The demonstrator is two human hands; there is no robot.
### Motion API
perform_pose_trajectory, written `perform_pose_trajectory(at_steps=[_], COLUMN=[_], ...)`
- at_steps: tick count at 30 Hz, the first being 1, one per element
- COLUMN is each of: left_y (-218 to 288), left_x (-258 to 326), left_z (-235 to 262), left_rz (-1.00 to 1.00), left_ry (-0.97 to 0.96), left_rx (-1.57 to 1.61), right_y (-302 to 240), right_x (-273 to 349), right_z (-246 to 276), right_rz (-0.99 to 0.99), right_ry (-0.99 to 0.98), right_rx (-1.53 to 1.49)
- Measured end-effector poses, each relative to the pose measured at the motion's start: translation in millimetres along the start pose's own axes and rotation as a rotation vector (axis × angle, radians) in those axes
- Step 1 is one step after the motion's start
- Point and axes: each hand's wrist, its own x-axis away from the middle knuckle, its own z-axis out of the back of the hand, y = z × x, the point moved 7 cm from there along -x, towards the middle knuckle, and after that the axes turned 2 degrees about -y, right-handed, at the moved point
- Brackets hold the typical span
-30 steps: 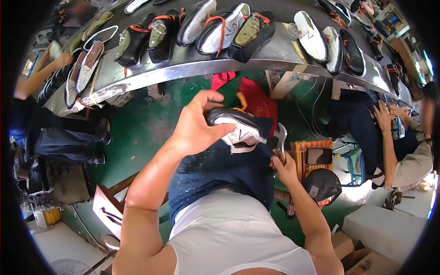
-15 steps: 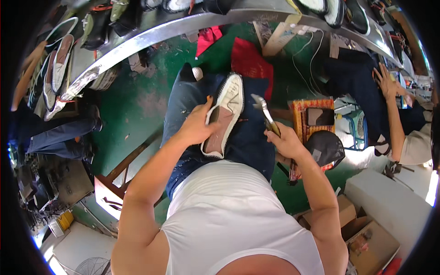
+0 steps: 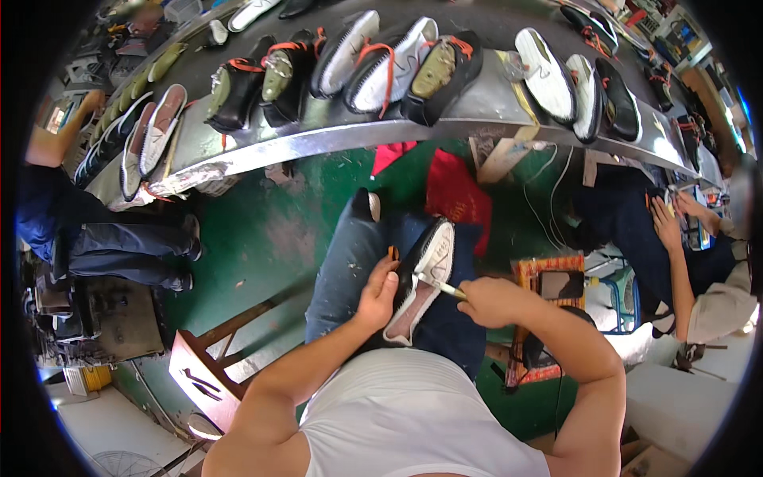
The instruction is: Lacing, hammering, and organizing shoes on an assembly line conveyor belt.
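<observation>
A white and black shoe (image 3: pixel 436 253) with a pinkish-brown insole lies on my lap, toe pointing away from me, tilted so its dark side shows on the left. My left hand (image 3: pixel 378 296) grips its left side, thumb on the edge; something small and orange shows at the fingertips. In my right hand (image 3: pixel 491 302) is a hammer (image 3: pixel 442 287), its handle pointing left across the shoe. The hammer's metal head meets the shoe near the opening; whether it presses or just hovers I cannot tell.
Ahead curves a metal-edged workbench (image 3: pixel 334 141) lined with several shoes (image 3: pixel 544 75), some tied with orange laces. A red cloth (image 3: pixel 457 191) lies on the green floor. Right of my knees, a patterned stool (image 3: pixel 524 274) bears a phone (image 3: pixel 561 285) and a dark cap. People sit at both sides.
My right hand has brought the hammer leftward onto the shoe. The shoe has tilted, showing its dark left side, and my left hand has moved from inside it to its side. The view has tipped up.
</observation>
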Motion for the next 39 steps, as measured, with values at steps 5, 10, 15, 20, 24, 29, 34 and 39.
perform_pose_trajectory(at_steps=[5, 10, 15, 20, 24, 29, 34, 39], left_y=[-9, -1, -9, 5, 26, 49, 48, 55], left_x=[-8, -29, -25, -20, -24, -27, -28, -23], left_z=[-17, -27, -5, -12, -19, -26, -32, -44], left_rz=[0.479, 0.36, 0.296, 0.209, -0.025, 0.137, 0.162, 0.244], left_ry=[-0.319, -0.477, -0.174, -0.143, -0.172, -0.407, -0.417, -0.541], left_rx=[0.508, 0.206, -0.243, -0.415, -0.494, -0.713, -0.848, -0.995], right_y=[13, 24, 9, 29, 29, 42, 40, 31], right_x=[-11, 4, -4, -40, -48, -27, -12, -39], right_z=[-41, -52, 1, -52, -78, -73, -12, 3], right_rz=[0.022, -0.074, 0.155, -0.161, -0.105, -0.108, -0.148, -0.217], right_ry=[0.266, 0.218, 0.68, -0.009, 0.36, -0.04, 0.306, 0.076], right_rx=[-0.21, -0.6, 0.061, -1.2, -1.059, -1.44, -0.87, -0.675])
